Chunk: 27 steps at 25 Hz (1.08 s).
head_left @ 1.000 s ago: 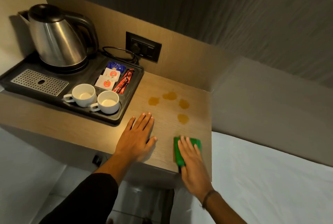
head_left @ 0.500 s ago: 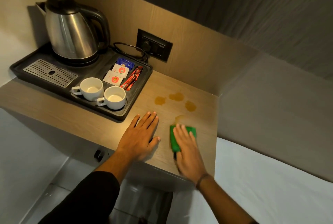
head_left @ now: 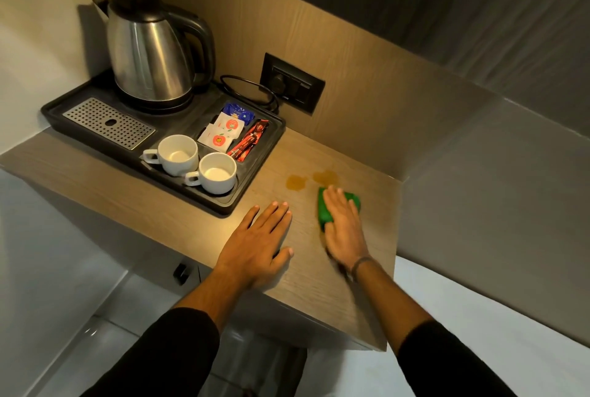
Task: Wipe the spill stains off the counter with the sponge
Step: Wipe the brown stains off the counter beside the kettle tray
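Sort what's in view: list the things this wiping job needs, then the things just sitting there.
Job: sponge, right hand, left hand, two brown stains, counter.

Just sitting: kettle, tray, two cups, sachets, wall socket.

Right hand (head_left: pixel 343 224) flat on green sponge (head_left: pixel 325 210), near counter's (head_left: pixel 319 285) right edge, just below two brown stains (head_left: pixel 297 182); left hand (head_left: pixel 255 250) flat beside.
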Available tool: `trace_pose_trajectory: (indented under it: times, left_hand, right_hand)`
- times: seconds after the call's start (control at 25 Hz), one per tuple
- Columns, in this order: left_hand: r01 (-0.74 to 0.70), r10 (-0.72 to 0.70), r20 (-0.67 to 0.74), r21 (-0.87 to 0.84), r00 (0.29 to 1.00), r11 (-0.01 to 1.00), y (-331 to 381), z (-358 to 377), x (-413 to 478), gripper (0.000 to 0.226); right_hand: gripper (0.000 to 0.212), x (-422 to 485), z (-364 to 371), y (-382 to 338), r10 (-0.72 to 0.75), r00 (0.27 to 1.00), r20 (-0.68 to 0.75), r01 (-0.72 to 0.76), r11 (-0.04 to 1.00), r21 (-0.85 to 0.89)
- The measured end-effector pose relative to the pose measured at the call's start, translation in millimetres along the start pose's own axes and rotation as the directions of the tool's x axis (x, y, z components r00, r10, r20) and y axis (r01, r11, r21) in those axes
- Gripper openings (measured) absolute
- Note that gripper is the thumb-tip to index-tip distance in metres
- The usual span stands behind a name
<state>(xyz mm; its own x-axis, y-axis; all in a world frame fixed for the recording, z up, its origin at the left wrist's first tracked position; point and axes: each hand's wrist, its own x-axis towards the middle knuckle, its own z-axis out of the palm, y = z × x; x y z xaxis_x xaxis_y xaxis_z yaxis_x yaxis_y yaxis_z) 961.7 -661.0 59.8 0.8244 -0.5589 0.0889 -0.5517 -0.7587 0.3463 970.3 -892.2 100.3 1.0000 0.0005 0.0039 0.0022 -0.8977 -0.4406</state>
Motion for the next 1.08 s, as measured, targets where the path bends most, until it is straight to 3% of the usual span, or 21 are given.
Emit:
trace_pose_trajectory:
  times: [0.08, 0.16, 0.28, 0.44, 0.56, 0.64, 0.72, 0.88, 1.08]
  left_hand:
    - [0.002, -0.002, 0.002, 0.005, 1.000, 1.000, 0, 0, -1, 0.075]
    - [0.001, -0.001, 0.009, 0.006, 1.000, 1.000, -1, 0, -1, 0.076]
    - [-0.005, 0.005, 0.008, -0.003, 1.000, 1.000, 0, 0, -1, 0.076]
    - [0.000, 0.000, 0.005, -0.008, 1.000, 1.000, 0, -2, 0, 0.075]
    - [0.008, -0.009, -0.011, -0.016, 1.000, 1.000, 1, -2, 0, 0.074]
    - [0.001, -0.001, 0.001, -0.001, 1.000, 1.000, 1, -1, 0, 0.074]
    - [0.003, -0.003, 0.001, 0.003, 1.000, 1.000, 0, 0, 0, 0.075]
    - [0.002, -0.002, 0.016, 0.006, 1.000, 1.000, -1, 0, 0, 0.075]
    - [0.004, -0.004, 0.023, -0.006, 1.000, 1.000, -1, -1, 0, 0.075]
  right_hand:
    - [0.081, -54, 5, 13, -0.137, 0.988, 0.075, 0.139, 0.990, -0.017]
    - [0.084, -90, -9, 40, -0.134, 0.988, 0.075, 0.135, 0.991, -0.012]
    - [0.075, -51, -33, 59, 0.026, 1.000, 0.010, -0.027, 1.000, 0.017]
    - [0.070, 68, -33, 17, 0.164, 0.984, -0.063, -0.167, 0.985, -0.049]
    - [0.073, 82, -8, -18, 0.023, 1.000, -0.010, -0.023, 1.000, -0.017]
    - [0.076, 34, 4, -19, -0.162, 0.985, 0.066, 0.163, 0.987, -0.004]
    - [0.077, -36, 9, 0, -0.245, 0.961, 0.127, 0.248, 0.969, -0.011]
    - [0.078, -92, -14, 48, -0.137, 0.984, 0.118, 0.137, 0.991, 0.009]
    - [0.074, 41, -29, 24, 0.016, 1.000, 0.008, -0.015, 0.999, -0.033]
